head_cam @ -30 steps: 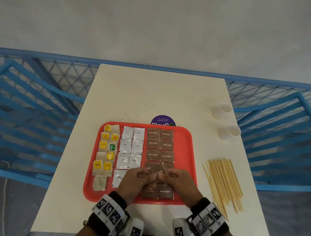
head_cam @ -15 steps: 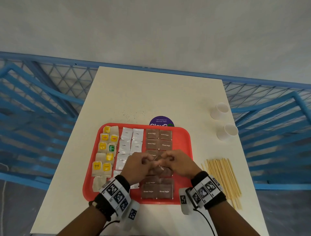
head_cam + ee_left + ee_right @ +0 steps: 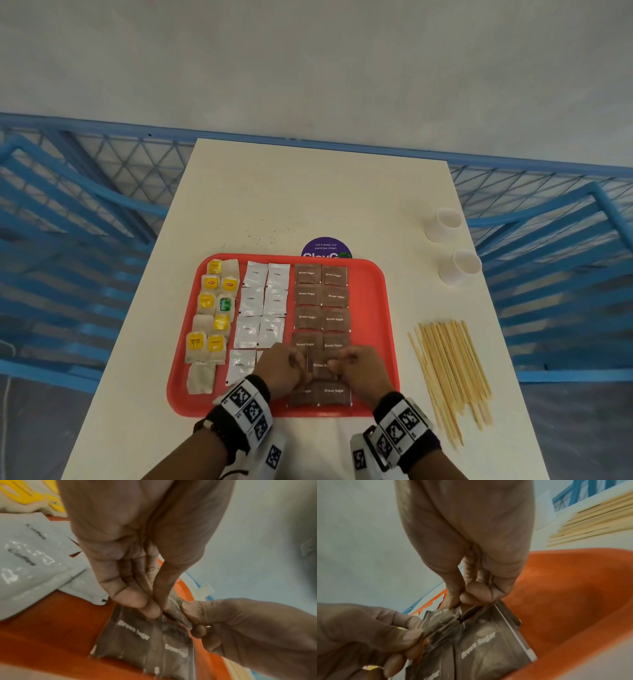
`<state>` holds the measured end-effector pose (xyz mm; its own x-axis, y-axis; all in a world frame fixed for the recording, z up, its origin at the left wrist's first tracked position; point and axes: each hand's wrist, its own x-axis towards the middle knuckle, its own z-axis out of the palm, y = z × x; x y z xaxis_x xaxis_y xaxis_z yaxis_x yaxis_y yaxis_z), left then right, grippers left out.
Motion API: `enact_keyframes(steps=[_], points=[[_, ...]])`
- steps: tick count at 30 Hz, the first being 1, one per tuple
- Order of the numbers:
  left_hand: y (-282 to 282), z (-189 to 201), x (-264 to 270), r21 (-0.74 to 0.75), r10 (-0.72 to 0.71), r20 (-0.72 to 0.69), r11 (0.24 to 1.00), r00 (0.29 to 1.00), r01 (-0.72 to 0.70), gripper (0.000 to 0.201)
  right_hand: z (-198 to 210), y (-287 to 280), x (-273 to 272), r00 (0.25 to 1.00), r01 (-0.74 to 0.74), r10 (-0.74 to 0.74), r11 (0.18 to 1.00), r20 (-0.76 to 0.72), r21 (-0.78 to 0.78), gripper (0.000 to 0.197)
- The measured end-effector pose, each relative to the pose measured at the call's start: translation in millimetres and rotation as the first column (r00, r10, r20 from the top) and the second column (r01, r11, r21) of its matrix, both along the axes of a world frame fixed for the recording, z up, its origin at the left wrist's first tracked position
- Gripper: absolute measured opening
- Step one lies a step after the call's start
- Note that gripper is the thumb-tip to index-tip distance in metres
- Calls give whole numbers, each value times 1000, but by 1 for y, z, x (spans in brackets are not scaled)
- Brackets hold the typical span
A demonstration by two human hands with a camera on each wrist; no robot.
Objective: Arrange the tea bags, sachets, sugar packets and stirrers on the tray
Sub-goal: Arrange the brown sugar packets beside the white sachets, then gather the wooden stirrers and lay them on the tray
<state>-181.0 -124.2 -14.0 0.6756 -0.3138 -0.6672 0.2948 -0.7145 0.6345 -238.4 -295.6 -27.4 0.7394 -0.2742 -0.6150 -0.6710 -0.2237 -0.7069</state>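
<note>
Both hands over the near middle of the red tray (image 3: 371, 308), fingers curled, meeting over the brown sugar column. Left hand (image 3: 282, 371) pinches the far edge of a brown sugar packet (image 3: 135, 639) between thumb and fingertips; right hand (image 3: 363, 371) pinches the same packet pair from the right side, thumb against curled fingers. In the wrist views the pinched packet looks joined to a second one (image 3: 486, 653) along a seam; both lie against the tray floor at their near ends. Can't tell if the pinched edge is lifted clear of the packets under it.

Tray sits near-centre on the white bench (image 3: 308, 192). Contents, left to right:
- tea bags (image 3: 212, 318), yellow tags plus one green, two loose columns at the left edge
- white coffee sachets (image 3: 262, 301), two columns, just beside the tea bags
- brown sugar packets (image 3: 322, 296), two columns, right of the sachets, running from far rim to near rim

Right strip of the tray is bare red.

Wooden stirrers (image 3: 452, 373) lie in a loose bundle on the bench right of the tray, well apart from the hands, not touching the tray. Two white paper cups (image 3: 459, 265) stand far right on the bench, beyond the stirrers. Purple round sticker (image 3: 325, 246) on the bench, partly under the tray's far rim. Blue railing (image 3: 85, 219) around the bench
</note>
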Motion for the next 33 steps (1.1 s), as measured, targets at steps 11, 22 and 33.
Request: enact_keyframes(steps=[11,22,33], points=[[10,-4,-11,106,-59,305,994,950,27,13,0,3,-3,996,-90,91,944,-11,-318,21],[-4,-4,-23,236,-409,475,912,779,335,32,5,20,-12,905,-366,421,841,56,-399,10],[-124,36,-51,-171,-432,298,853,851,493,21,25,-154,-71,994,106,-105,847,31,-521,12]])
